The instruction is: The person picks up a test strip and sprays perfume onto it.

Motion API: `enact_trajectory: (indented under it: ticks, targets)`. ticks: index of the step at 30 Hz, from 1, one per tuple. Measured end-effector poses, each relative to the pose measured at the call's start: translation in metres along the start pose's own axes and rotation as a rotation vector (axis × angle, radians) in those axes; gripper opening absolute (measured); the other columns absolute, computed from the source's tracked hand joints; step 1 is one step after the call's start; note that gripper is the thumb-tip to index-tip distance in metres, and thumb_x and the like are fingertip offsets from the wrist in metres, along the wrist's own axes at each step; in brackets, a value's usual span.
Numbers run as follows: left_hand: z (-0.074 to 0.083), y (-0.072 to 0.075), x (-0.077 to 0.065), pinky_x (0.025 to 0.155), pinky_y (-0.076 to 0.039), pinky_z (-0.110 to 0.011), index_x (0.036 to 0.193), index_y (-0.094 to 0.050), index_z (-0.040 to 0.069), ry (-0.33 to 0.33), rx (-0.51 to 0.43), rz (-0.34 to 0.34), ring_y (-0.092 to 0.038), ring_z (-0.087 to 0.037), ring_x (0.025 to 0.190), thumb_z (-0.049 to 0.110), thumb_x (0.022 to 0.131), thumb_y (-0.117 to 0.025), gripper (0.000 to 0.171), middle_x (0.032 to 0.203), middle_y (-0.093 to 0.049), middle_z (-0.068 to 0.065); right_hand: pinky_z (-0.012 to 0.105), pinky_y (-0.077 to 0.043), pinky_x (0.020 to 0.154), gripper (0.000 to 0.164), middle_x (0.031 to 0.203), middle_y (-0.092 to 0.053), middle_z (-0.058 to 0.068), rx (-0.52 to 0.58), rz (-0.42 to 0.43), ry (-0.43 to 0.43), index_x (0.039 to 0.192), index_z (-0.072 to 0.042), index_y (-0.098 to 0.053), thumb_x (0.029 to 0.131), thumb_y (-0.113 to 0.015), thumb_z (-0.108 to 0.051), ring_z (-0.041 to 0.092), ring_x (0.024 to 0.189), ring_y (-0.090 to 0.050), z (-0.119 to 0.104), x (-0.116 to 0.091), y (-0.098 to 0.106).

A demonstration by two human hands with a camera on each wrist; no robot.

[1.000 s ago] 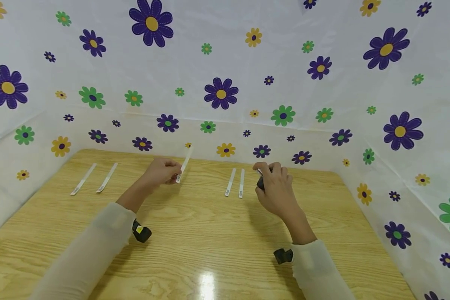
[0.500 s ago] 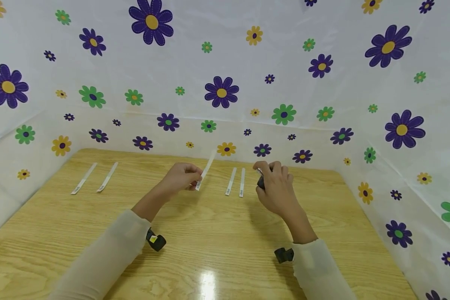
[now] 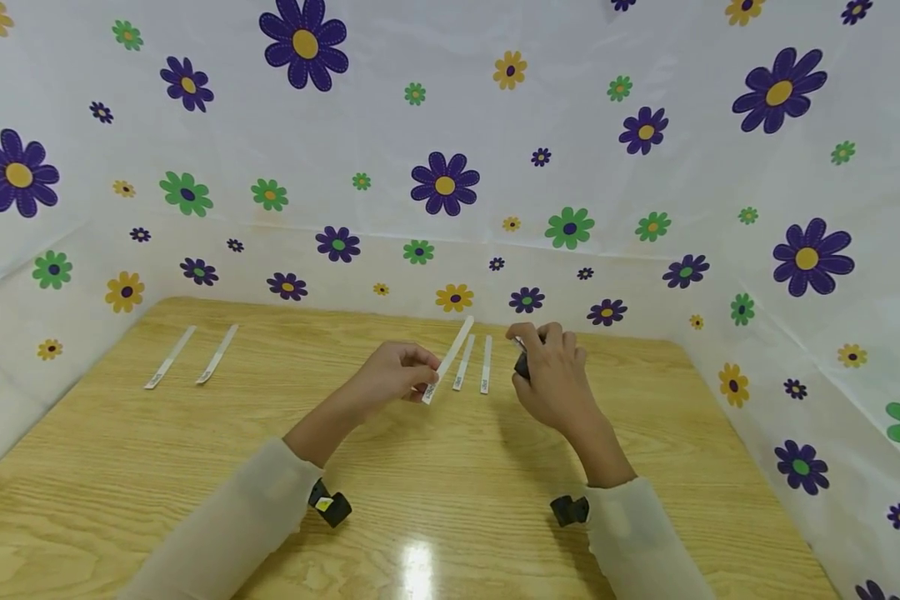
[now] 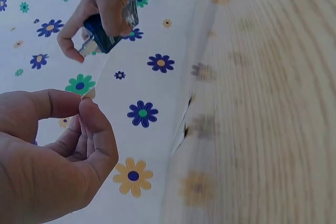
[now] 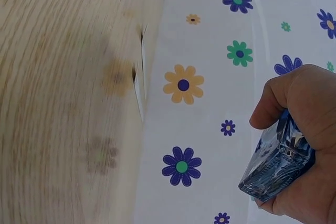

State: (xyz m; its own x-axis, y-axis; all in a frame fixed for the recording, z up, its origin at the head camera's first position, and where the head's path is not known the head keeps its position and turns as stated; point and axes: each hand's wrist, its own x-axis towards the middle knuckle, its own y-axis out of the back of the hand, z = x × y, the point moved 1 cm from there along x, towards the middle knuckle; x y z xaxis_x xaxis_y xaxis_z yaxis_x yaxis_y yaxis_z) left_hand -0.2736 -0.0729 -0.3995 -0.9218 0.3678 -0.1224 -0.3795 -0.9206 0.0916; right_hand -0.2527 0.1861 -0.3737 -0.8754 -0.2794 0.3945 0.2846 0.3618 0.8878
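Pinched between thumb and fingertips of my left hand (image 3: 393,372) is a white paper test strip (image 3: 453,350), lifted above the table and slanting up to the right. Its lower end bears small print. My right hand (image 3: 558,379) grips a dark blue glass perfume bottle (image 4: 100,32), one finger bent over its silvery spray top (image 4: 88,48). In the right wrist view the faceted glass of the bottle (image 5: 281,156) shows within the palm. Two more paper strips, a left one (image 3: 463,363) and a right one (image 3: 486,365), lie on the table between the hands.
Two further paper strips, one (image 3: 170,358) beside another (image 3: 217,355), lie at the table's left. The wooden table (image 3: 450,483) meets a white flowered cloth (image 3: 375,125) behind and at both sides. Small black cameras sit at both wrists.
My left hand has moved right and slightly nearer with its paper strip, now close beside the two strips in the middle. The right hand and bottle have stayed nearly still.
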Motion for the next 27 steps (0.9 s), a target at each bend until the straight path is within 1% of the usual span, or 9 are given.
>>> enact_trajectory:
  ticks: [6,13,15,20,27]
  targets:
    - [0.006,-0.008,-0.007,0.075,-0.057,-0.035,0.114,-0.067,-0.002,-0.005,-0.033,-0.045,-0.057,-0.020,0.080,0.007,0.098,-0.065,0.018,0.096,-0.064,-0.010,0.054,-0.037,0.080,0.054,0.125,-0.047,0.026,0.000,0.006,0.006,0.134,-0.023,-0.046,0.088,-0.070,-0.007,0.042,0.102,-0.043,-0.001,0.000,0.001]
    - [0.011,-0.015,-0.014,0.071,-0.056,-0.031,0.112,-0.066,-0.004,-0.005,-0.053,-0.066,-0.057,-0.019,0.079,0.004,0.098,-0.064,0.016,0.095,-0.064,-0.009,0.054,-0.036,0.079,0.054,0.124,-0.047,0.026,0.010,0.028,0.028,0.133,-0.022,-0.046,0.087,-0.070,-0.005,0.042,0.100,-0.043,-0.003,0.001,0.000]
    - [0.012,-0.016,-0.015,0.072,-0.057,-0.032,0.112,-0.066,-0.004,-0.004,-0.053,-0.073,-0.057,-0.019,0.078,0.004,0.098,-0.064,0.016,0.094,-0.064,-0.009,0.053,-0.035,0.079,0.055,0.125,-0.047,0.026,0.013,0.035,0.033,0.133,-0.023,-0.045,0.087,-0.070,-0.005,0.042,0.101,-0.042,-0.004,0.001,-0.001]
    - [0.010,-0.019,-0.017,0.073,-0.058,-0.035,0.110,-0.067,-0.003,0.001,-0.055,-0.092,-0.057,-0.019,0.078,0.005,0.098,-0.064,0.014,0.093,-0.064,-0.009,0.054,-0.036,0.079,0.056,0.125,-0.047,0.026,0.020,0.047,0.052,0.133,-0.024,-0.045,0.086,-0.070,-0.005,0.042,0.102,-0.042,-0.006,0.001,-0.003]
    - [0.006,-0.024,-0.016,0.070,-0.057,-0.032,0.108,-0.067,-0.003,0.019,-0.066,-0.108,-0.057,-0.018,0.076,0.004,0.097,-0.064,0.013,0.092,-0.063,-0.008,0.055,-0.036,0.079,0.053,0.125,-0.047,0.027,0.028,0.043,0.086,0.131,-0.023,-0.045,0.087,-0.068,-0.005,0.044,0.102,-0.042,-0.010,-0.001,-0.006]
